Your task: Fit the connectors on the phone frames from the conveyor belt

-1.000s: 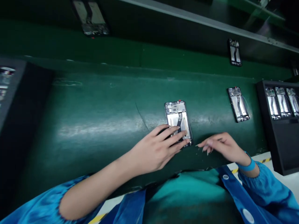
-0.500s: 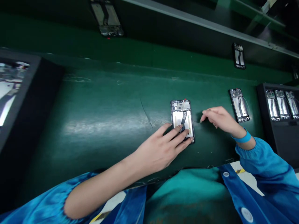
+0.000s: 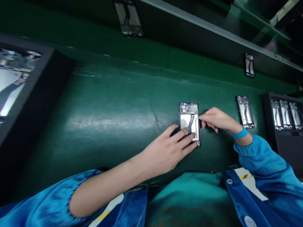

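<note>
An opened phone lies face down on the green mat, its circuit board at the top and a dark ribbon running down over a silvery plate. My left hand spans the lower half of this phone, thumb at its left edge and fingertips reaching across to the right edge. Beside the upper right edge, my right hand is closed in a pinch, its fingertips at or very near the frame. Whatever the pinch holds is too small to make out. A blue band circles the right wrist.
Another opened phone lies to the right, a thin wire beside it. Farther right, a black tray holds several phones. A large dark tray stands at left. More opened phones lie along the back.
My right hand has moved left to the phone's right edge, and its fingertips have come together. My left hand stays on the phone. The whole view has shifted slightly.
</note>
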Demonstrator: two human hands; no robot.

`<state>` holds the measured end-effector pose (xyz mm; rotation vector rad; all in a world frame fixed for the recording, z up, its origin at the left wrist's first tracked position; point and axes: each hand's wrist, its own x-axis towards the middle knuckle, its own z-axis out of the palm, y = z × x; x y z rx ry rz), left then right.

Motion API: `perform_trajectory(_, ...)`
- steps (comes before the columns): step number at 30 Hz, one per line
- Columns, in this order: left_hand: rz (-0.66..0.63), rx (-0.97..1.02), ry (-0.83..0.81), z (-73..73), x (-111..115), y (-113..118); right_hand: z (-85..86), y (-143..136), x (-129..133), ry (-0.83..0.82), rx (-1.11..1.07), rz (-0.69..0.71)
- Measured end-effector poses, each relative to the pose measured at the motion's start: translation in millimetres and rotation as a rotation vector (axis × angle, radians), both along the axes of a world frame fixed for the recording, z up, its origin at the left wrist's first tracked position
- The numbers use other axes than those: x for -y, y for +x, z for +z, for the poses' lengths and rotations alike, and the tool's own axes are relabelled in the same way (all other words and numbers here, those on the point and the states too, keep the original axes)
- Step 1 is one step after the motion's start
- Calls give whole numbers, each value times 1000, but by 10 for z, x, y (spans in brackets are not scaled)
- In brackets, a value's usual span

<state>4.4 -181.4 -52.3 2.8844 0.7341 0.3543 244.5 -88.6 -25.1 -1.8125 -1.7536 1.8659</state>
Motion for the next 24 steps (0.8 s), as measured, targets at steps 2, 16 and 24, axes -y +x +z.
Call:
perform_trajectory(2,1,1,-2,-2,5,0,-7,-1,-3,1,2,9)
perform_trajectory(16,3,29,-31,-4,-10,-8,-1,-18,-17,-35,-13,-10)
perform_trajectory(24,5,33,-45,-21,-8,-7,0,-13,-21,-32,-6,-11)
